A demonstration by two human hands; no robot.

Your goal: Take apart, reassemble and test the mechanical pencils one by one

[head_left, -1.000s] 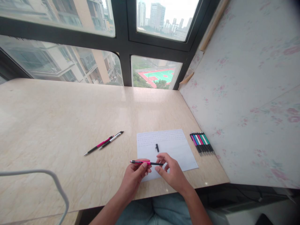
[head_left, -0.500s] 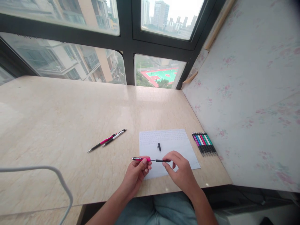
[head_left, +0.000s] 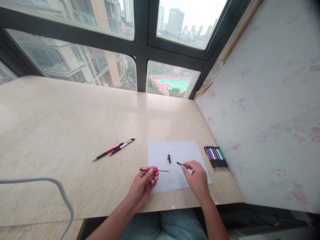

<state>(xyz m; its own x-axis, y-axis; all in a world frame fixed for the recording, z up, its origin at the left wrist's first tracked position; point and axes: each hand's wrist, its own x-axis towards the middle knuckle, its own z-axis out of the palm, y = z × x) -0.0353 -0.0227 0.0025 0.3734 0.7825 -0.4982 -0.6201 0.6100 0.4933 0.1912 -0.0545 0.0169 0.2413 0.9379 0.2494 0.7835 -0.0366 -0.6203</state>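
Observation:
Between the thumb and fingers of my left hand [head_left: 143, 186] is a pink pen barrel [head_left: 154, 169] with a dark clip end pointing left. A thin refill [head_left: 163, 171] sticks out of its right end, bare. My right hand [head_left: 197, 178] pinches a black pen grip [head_left: 180, 164], held apart from the barrel and slightly above the refill's tip. Under both hands lies a white sheet of paper [head_left: 162, 185] with lines of writing along its top. A small black piece [head_left: 169, 159], perhaps a clip or cap, rests on the paper.
Left of the paper lie a pink and black pen [head_left: 107, 152] and a white and black pen [head_left: 122, 146]. A row of several coloured pens [head_left: 216, 157] is at the right, near the papered wall [head_left: 270, 133]. A grey cable [head_left: 62, 191] loops at the lower left.
The black grip has come off the refill and moved right and up with my right hand. More of the refill shows. The view has shifted slightly.

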